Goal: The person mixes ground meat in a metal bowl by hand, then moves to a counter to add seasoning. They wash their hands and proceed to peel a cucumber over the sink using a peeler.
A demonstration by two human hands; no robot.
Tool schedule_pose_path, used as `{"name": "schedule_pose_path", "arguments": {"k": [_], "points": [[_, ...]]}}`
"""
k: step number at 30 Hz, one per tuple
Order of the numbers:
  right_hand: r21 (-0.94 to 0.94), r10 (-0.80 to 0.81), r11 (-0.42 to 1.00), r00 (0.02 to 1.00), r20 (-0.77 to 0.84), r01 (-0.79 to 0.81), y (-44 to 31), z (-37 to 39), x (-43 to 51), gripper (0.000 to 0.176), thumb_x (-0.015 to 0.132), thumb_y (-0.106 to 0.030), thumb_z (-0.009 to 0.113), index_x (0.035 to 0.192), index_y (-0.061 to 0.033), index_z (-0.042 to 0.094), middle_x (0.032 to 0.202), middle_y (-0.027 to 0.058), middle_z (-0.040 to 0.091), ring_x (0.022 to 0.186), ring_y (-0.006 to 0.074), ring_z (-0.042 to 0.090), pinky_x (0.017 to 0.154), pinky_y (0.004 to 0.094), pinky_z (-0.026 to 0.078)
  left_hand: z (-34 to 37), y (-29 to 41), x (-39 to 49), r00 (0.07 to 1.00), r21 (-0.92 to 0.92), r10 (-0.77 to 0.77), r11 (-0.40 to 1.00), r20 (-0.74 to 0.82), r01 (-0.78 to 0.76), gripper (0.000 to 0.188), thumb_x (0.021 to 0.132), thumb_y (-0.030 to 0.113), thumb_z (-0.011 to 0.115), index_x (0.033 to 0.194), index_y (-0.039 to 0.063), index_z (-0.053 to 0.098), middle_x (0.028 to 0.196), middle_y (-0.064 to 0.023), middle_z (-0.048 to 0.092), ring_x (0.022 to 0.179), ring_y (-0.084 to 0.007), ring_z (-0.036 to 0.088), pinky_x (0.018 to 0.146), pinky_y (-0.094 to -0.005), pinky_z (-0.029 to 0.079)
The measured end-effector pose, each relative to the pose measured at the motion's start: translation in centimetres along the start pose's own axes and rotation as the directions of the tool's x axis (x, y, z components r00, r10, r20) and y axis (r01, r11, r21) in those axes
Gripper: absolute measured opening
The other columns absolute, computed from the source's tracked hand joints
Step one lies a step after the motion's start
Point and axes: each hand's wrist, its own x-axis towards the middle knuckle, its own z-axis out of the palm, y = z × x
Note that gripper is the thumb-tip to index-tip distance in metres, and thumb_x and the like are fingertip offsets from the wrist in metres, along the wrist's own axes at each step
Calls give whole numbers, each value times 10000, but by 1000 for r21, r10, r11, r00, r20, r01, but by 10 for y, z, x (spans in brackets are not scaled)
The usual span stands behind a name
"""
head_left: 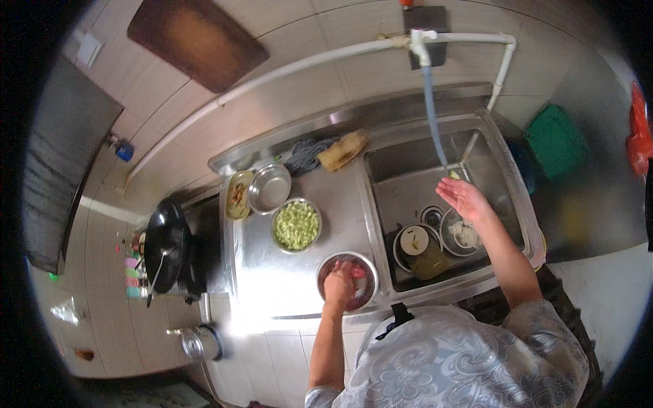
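My left hand reaches down into a steel bowl at the counter's front edge, beside the sink. Its fingers are among red meat and liquid, so their grip is hidden. Over the steel sink, my right hand is raised with palm up and fingers extended, holding nothing visible. A small green piece shows just beyond those fingertips, near the lower end of a blue-grey hose; I cannot tell whether it touches them. Chopped green vegetable fills another steel bowl on the counter.
In the sink sit a bowl with white scraps and a pot with a white lid-like disc. An empty-looking steel basin, an oblong dish, a grey cloth and a loofah-like pad line the counter's back. A black wok stands left.
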Motion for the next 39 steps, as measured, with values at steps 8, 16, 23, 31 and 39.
{"name": "schedule_pose_path", "arguments": {"k": [8,16,23,31,39], "points": [[-839,-423,416,891,162,350,-37,-47,61,289,837,-161,580,1107,-57,569,1019,65,619,928,179,584,793,308,454,-15,15,-9,984,326,89,935,155,-136,342,721,178,602,1046,116,514,1193,-188,490,1124,-371,449,857,-434,448],[-817,-761,-486,311,570,309,-185,158,43,382,854,-268,503,1141,-23,446,966,197,588,867,357,587,737,438,470,-35,52,-9,990,402,130,911,-56,-97,216,773,172,539,977,125,589,981,-181,599,899,-374,573,700,-439,497],[-807,-589,-571,607,533,154,-231,202,72,365,876,-310,421,844,-1,613,799,195,613,753,338,613,683,440,475,-31,30,-5,964,15,262,965,50,-263,319,682,132,617,1001,145,623,1131,-140,564,1082,-307,501,916,-431,390],[-890,144,57,878,456,452,-50,102,5,136,868,-182,518,866,-55,567,733,24,588,576,102,549,519,275,469,-30,46,20,892,135,-279,960,356,246,379,692,139,640,1063,124,563,1037,-153,592,980,-317,564,802,-410,458],[-952,465,290,855,228,97,192,55,-57,541,829,-306,583,1219,-61,299,772,142,614,525,168,590,451,306,498,-9,3,-4,857,26,-181,981,482,192,423,780,182,561,1179,150,427,1286,-248,359,1115,-458,434,798,-441,469]]}}
